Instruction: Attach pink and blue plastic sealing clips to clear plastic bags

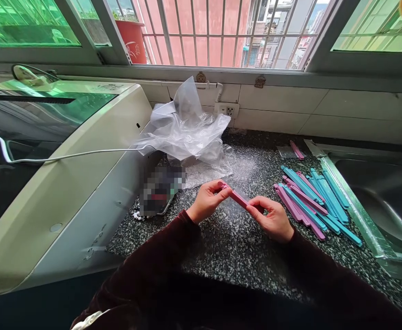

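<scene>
Between my two hands is a slim pink plastic strip (238, 198), held at a slant above the speckled counter. My left hand (208, 199) pinches its upper left end, and my right hand (271, 217) grips the lower right end between thumb and fingers. Something clear, like a small plastic bag (233, 208), shows just below the strip; whether a hand holds it I cannot tell. To the right of my right hand lies a loose pile of similar pink strips (295, 208) and blue strips (329, 197).
Crumpled clear plastic bags (194, 133) lie against the tiled wall. A blurred-out phone-like object (161, 190) sits left of my hands. A small clear packet with a pink strip (296, 150) lies near the metal sink (348, 206). A large cream appliance (118, 137) stands at left.
</scene>
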`<state>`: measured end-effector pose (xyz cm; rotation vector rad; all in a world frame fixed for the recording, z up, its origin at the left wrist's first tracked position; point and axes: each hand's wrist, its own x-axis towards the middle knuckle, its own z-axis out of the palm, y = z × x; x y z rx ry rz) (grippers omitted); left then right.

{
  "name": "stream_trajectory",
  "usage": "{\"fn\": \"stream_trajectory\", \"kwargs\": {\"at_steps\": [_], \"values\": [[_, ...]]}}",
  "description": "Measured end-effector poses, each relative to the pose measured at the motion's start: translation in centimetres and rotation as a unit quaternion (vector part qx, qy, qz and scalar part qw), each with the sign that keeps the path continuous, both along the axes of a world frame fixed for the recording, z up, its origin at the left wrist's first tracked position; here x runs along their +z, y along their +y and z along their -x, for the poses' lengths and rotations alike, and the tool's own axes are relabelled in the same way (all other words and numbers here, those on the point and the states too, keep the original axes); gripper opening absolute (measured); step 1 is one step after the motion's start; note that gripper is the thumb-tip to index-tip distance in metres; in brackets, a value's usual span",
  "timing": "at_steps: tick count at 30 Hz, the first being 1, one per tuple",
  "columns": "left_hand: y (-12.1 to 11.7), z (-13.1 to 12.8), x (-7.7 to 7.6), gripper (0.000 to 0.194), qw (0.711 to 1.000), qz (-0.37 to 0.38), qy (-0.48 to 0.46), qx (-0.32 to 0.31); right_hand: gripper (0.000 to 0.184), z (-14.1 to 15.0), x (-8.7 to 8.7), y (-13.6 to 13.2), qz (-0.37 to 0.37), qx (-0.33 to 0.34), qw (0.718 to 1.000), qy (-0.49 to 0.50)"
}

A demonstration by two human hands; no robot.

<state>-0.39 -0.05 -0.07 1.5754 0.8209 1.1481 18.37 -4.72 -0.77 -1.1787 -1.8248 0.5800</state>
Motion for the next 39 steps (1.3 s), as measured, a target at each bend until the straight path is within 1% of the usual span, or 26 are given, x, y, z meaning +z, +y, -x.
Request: {"fn": "stream_trajectory", "kwargs": {"at_steps": [4,11,13,17,20,25,28,31,34,37,39], "values": [[-0.08,-0.1,-0.01,0.033,1.0,0.011,-0.01,0.004,0.022,0.01,0.08,-0.02,-0.002,-0.003,1.0,-0.004],[0.0,-0.11,0.02,0.036,1.0,-0.008,-0.008,0.006,0.022,0.05,0.07,-0.06,-0.004,-0.007,1.0,0.003],[-0.02,-0.16,0.02,0.036,1.0,0.004,-0.015,0.008,0.023,0.04,0.1,-0.05,0.009,-0.01,1.0,0.014],[-0.13,-0.34,-0.11,0.037,0.998,0.037,-0.04,0.022,0.026,-0.07,0.3,0.02,0.058,-0.001,0.997,0.049],[-0.12,-0.4,-0.29,0.037,0.997,0.051,-0.056,0.027,0.027,-0.29,0.48,0.14,0.079,-0.014,0.994,0.073],[-0.08,-0.39,-0.32,0.033,0.998,0.058,-0.035,0.01,0.031,-0.78,0.64,0.5,0.098,-0.035,0.99,0.097],[-0.04,-0.46,-0.25,0.033,0.997,0.077,-0.03,0.008,0.032,-0.88,0.55,0.61,0.102,-0.037,0.99,0.09],[0.12,-0.54,-0.28,0.037,0.994,0.095,-0.031,0.037,0.032,-0.82,0.32,0.6,0.106,-0.036,0.991,0.068],[0.27,-0.54,-0.37,0.04,0.993,0.102,-0.029,0.054,0.027,-0.73,0.11,0.51,0.08,-0.035,0.996,0.023],[0.21,-0.5,-0.46,0.039,0.995,0.091,-0.021,0.04,0.021,-0.64,0.23,0.32,0.036,-0.039,0.998,-0.022],[0.08,-0.53,-0.5,0.036,0.996,0.083,-0.008,0.009,0.019,-0.61,0.58,0.18,0.031,-0.046,0.998,-0.024]]}}
